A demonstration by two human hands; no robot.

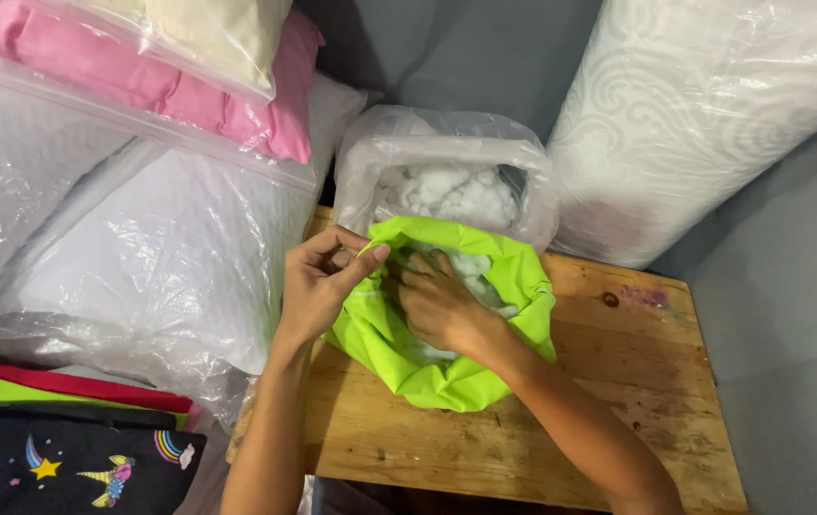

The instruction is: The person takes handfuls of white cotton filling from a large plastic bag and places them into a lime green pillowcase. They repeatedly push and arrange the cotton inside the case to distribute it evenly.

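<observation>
At the centre of the frame, on a worn wooden surface [618,401], sits a bright lime-green fabric cover [447,377], its mouth pulled open and facing up. The cloth is thin and slightly shiny, creased and bunched along the rim, and it bulges at the bottom edge nearest the camera. White fluffy stuffing [475,272] shows inside its opening.

The left hand [318,286] pinches the left rim of the green cover, thumb pressed against curled fingers with the fabric edge caught between them, so that grip is closed on the cloth. The right hand [442,305] is pushed down into the opening, fingers spread over the stuffing inside; whether it clasps any stuffing cannot be told, since the fingertips are buried in the cover.

Just behind the cover, touching its far rim, stands a clear plastic bag [447,157] with its top rolled open, full of the same white stuffing. Toward the upper right leans a large white patterned pillow in clear plastic wrap [704,114]. Along the left side lie more plastic-wrapped white pillows [161,257], with a pink bagged cushion [142,81] stacked on top at upper left. In the lower left corner is a black fabric piece with cartoon rainbows and stars [56,472], with red and green folded fabric just above it.
</observation>
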